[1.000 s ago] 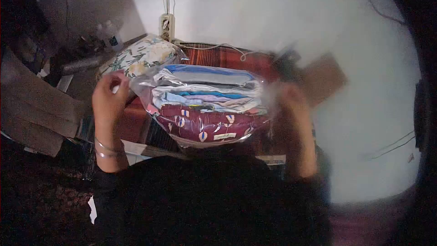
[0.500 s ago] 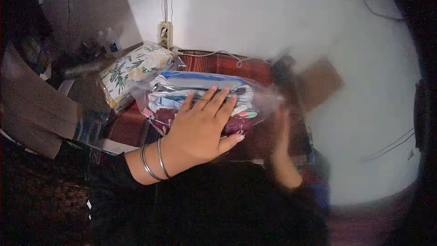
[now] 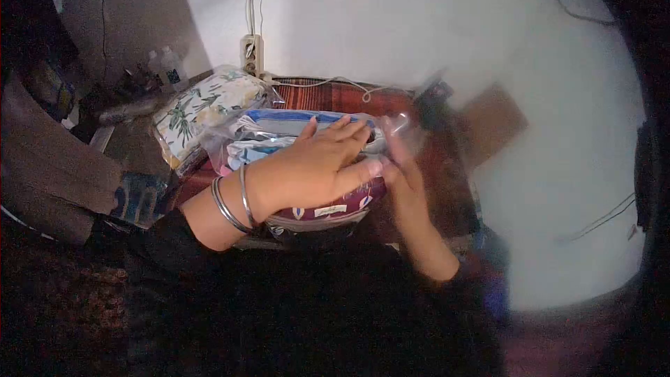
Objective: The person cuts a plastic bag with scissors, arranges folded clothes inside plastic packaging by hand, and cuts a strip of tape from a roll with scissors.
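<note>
A clear plastic bag of folded cloth (image 3: 331, 211), with blue, white and maroon layers, lies in front of me. My left hand (image 3: 317, 164), two bangles at its wrist, rests across the top of the bag with its fingers spread. At the bag's right end is my right hand (image 3: 408, 185), upright, its fingers against the plastic. Those fingers are blurred and partly behind the clear film, so whether they grip it cannot be made out. Behind and left of the bag sits a second wrapped bundle with a floral print (image 3: 202, 112).
A red striped cloth (image 3: 328, 96) covers the surface beneath. A power strip (image 3: 251, 54) with cords is by the wall. Bottles (image 3: 169, 68) stand at the back left, and a brown cardboard piece (image 3: 494, 126) is at the right.
My left hand left the bag's left end and came down on its top, then slid slightly right. My right hand moved inward to the bag's right end.
</note>
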The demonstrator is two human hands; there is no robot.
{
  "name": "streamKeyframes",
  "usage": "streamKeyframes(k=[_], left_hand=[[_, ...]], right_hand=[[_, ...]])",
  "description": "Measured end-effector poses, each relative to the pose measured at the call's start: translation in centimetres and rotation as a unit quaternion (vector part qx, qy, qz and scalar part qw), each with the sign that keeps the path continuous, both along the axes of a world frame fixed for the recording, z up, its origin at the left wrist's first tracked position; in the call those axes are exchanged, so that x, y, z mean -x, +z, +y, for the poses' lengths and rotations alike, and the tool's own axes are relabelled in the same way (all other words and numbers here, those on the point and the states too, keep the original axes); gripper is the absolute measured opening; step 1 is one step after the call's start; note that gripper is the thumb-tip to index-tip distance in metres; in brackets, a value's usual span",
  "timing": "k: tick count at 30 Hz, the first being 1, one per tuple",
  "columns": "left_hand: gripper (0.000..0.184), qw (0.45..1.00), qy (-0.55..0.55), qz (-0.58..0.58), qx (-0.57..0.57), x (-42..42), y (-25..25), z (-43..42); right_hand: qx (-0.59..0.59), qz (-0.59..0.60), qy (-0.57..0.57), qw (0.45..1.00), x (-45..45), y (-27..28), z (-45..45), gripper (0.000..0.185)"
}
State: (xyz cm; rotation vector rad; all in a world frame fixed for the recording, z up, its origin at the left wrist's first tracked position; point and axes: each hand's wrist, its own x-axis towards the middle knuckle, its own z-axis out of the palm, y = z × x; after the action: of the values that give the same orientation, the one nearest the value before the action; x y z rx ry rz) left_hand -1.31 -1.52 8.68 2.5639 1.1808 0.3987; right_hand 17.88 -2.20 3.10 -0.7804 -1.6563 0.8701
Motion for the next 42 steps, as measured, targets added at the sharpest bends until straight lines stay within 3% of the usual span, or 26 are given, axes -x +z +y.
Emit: streamKeyframes(k=[2, 8, 10, 13, 14, 15, 17, 18, 24, 27, 30, 32, 37, 40, 42], left_hand=[[0.07, 0.996, -0.009, -0.069, 0.052, 0.4, -0.1, 0.4], [0.069, 0.999, 0.036, 0.002, -0.006, 0.5, -0.4, 0.1], [0.064, 0.993, 0.05, -0.103, -0.004, 0.8, -0.6, 0.2], [0.063, 0.99, 0.039, -0.132, -0.037, 1.4, 0.6, -1.0], [0.063, 0.988, 0.032, -0.093, -0.121, 1.4, 0.3, -1.7], [0.063, 0.988, 0.029, -0.092, -0.12, 1.4, 0.3, -2.3], [0.057, 0.971, 0.032, 0.017, -0.238, 1.3, 0.5, -3.1], [0.044, 0.962, 0.039, -0.006, -0.271, 1.2, 0.2, -3.0], [0.018, 0.916, 0.025, 0.02, -0.4, 0.7, 0.4, -1.0], [0.016, 0.917, -0.004, 0.064, -0.393, 0.8, 0.8, -0.6], [0.016, 0.916, 0.02, 0.064, -0.395, 1.0, 0.9, -0.8], [0.015, 0.921, 0.024, 0.054, -0.386, 1.1, 0.6, -0.8], [0.013, 0.933, 0.045, 0.055, -0.352, 1.4, 0.7, -1.5], [0.024, 0.926, 0.112, 0.064, -0.355, 1.1, 0.7, -3.6], [0.048, 0.947, 0.104, 0.027, -0.303, 0.8, 0.5, -5.6]], right_hand=[[-0.038, -0.026, 0.008, 0.999, -0.2, -0.1, 0.1, 0.055], [-0.129, -0.194, 0.02, 0.972, -0.3, 1.5, 0.6, 0.056], [-0.142, -0.237, 0.015, 0.961, -0.6, 1.9, 0.6, 0.057], [-0.159, -0.32, 0.003, 0.934, -0.8, 3.2, 0.1, 0.063], [-0.162, -0.361, -0.001, 0.918, -0.7, 3.5, -0.1, 0.068], [-0.161, -0.36, -0.005, 0.919, -0.8, 3.5, -0.2, 0.068], [-0.173, -0.314, 0.007, 0.934, -0.7, 3.3, -0.3, 0.081], [-0.171, -0.313, 0.007, 0.934, -0.5, 3.3, -0.3, 0.081], [-0.178, -0.317, 0.008, 0.931, -0.5, 3.1, -0.1, 0.089], [-0.167, -0.342, 0.016, 0.925, -0.6, 3.3, -0.3, 0.086], [-0.232, -0.305, 0.01, 0.924, -0.8, 2.5, -0.5, 0.073], [-0.276, -0.267, 0.017, 0.923, -1.1, 1.6, -0.6, 0.052], [-0.291, -0.283, 0.027, 0.914, -1.3, 1.7, -0.9, 0.037], [-0.334, -0.316, 0.047, 0.887, -1.7, 1.5, -0.7, 0.044], [-0.349, -0.304, 0.055, 0.885, -1.9, 0.9, -0.3, 0.044]])
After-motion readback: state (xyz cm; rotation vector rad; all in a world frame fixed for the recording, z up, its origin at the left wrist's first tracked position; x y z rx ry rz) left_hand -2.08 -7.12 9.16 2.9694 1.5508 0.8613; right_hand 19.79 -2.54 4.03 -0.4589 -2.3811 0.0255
